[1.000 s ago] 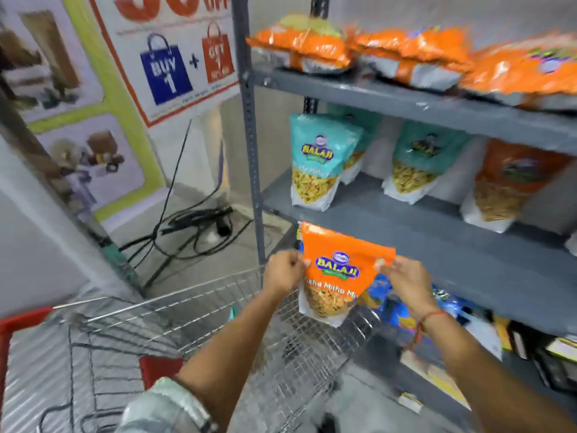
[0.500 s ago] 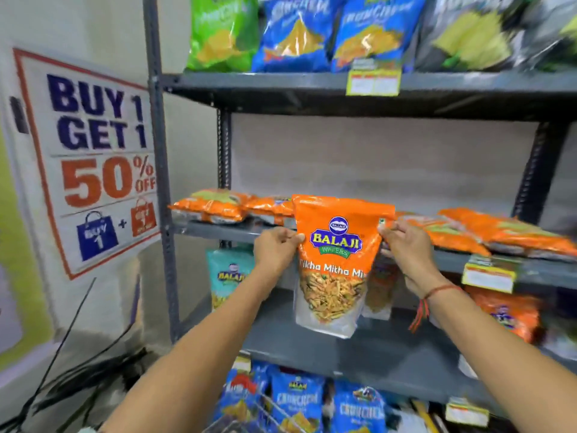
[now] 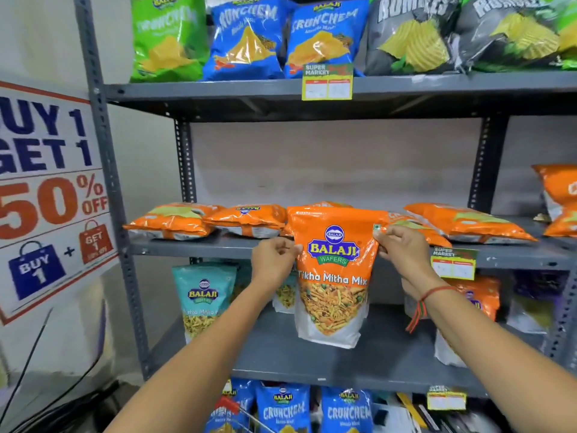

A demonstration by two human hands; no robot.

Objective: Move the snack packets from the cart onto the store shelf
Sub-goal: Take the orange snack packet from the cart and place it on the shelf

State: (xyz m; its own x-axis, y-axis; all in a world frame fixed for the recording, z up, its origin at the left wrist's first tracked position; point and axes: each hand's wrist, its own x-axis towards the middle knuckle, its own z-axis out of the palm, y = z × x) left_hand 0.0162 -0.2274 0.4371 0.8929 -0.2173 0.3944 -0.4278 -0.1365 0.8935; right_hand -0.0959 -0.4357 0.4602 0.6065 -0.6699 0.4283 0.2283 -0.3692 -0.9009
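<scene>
Here, both hands hold one orange Tikha Mitha Mix packet point(image 3: 334, 276) upright in front of the grey shelf rack point(image 3: 199, 246). The left hand point(image 3: 274, 260) pinches the packet's upper edge at 9 o'clock, and the right hand point(image 3: 402, 248) pinches the opposite edge at 3 o'clock, with a red thread bracelet point(image 3: 434, 291) on that wrist. The packet's top overlaps the front lip of the middle shelf, where other orange packets point(image 3: 175, 221) lie flat at 10 o'clock and 2 o'clock of it. At 8 o'clock a teal packet point(image 3: 204, 298) stands on the shelf below. Blue Crunchem bags point(image 3: 246, 39) stand on the top shelf at 12 o'clock. A promotion poster point(image 3: 46, 195) hangs at 9 o'clock, beyond the rack's upright.
</scene>
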